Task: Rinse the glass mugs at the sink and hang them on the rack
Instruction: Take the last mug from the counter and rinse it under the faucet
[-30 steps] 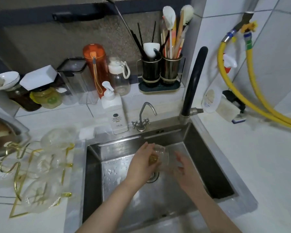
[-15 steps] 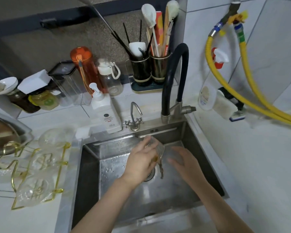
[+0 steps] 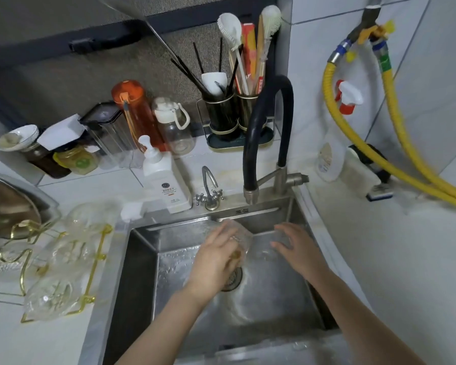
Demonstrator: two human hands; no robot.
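My left hand (image 3: 216,259) grips a glass mug (image 3: 241,239) over the steel sink (image 3: 142,259), fingers curled round its ribbed wall, just below the black faucet (image 3: 267,133) spout. My right hand (image 3: 298,246) hangs beside it, fingers spread and loose, holding nothing; whether it touches the glass I cannot tell. The drain (image 3: 232,279) sits under my left wrist, and the sink floor looks wet. On the counter (image 3: 379,259) to the left, the gold rack (image 3: 63,272) carries several clear mugs, blurred, lying against its wire arms. Behind the sink, two dark utensil holders (image 3: 232,114) stand side by side, packed with chopsticks, brushes and a white cup. A white soap pump bottle (image 3: 165,177) stands by the small tap (image 3: 208,188). Farther back stand an orange bottle (image 3: 134,111) and a clear bottle (image 3: 174,125), the clear one apparently empty.
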